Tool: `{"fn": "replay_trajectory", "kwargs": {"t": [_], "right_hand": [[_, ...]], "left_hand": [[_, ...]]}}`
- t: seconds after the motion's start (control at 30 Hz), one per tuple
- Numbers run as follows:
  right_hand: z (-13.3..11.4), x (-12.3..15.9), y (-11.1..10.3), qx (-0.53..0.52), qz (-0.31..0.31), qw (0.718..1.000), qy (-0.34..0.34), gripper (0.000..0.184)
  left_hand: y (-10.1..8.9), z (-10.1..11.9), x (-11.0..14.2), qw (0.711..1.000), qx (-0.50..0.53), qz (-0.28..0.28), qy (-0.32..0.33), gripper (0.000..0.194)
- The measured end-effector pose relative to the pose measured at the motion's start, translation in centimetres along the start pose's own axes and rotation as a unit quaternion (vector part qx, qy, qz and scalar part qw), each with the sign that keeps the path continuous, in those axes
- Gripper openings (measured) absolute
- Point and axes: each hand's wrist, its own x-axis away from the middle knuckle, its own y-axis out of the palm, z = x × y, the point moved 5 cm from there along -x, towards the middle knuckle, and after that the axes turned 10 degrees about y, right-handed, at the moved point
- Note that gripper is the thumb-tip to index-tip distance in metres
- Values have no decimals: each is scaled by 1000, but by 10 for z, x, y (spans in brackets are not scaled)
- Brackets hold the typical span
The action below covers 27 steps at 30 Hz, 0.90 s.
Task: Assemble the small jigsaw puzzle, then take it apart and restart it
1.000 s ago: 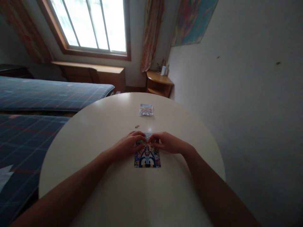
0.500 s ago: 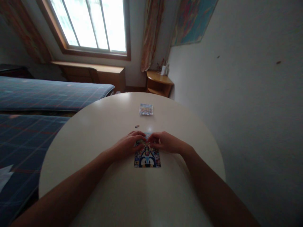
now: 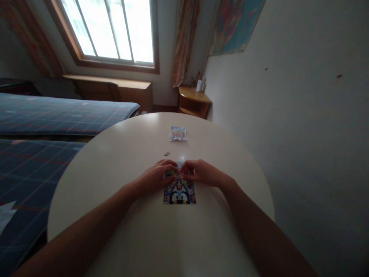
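Note:
A small jigsaw puzzle [image 3: 180,194] lies flat on the round table, printed with a blue cartoon dog's face amid many small figures. Resting over its upper left part is my left hand [image 3: 158,176], fingers stretched out and apart. My right hand [image 3: 201,173] comes in from the other side, thumb and forefinger pinched low over the puzzle's upper middle. What those fingertips hold, if anything, is too small to make out. Pale piece outlines show along the top edge between the hands. Just beyond the left fingers sit a few tiny loose pieces [image 3: 167,154].
A printed packet or card [image 3: 177,133] lies farther back on the white table [image 3: 121,150]. To the left stand beds with plaid mattresses [image 3: 57,115]. A wooden corner cabinet [image 3: 194,96] is behind the table, and a wall [image 3: 302,134] runs along the right.
Both hands stay at the same place on the puzzle. Only the right fingertips shift very slightly; the loose pieces and the packet have not moved.

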Motion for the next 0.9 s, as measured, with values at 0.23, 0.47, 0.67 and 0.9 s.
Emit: {"fn": "replay_trajectory", "kwargs": {"t": [0.23,0.47,0.67,0.9], "right_hand": [[0,-1,1,-13,4,1000,5,17],[1,-1,2,-19,-4,1000,14,23],[-1,-1,3,-22,-4,1000,12,24],[2,-1,4,-32,-15,999,13,27]], "left_hand": [[0,1,-1,1000,-5,0,4,23],[-1,3,-1,1000,-5,0,6,23],[-1,2,0,1000,-1,2,2,23],[-2,3,0,1000,-2,1,5,24]]}}
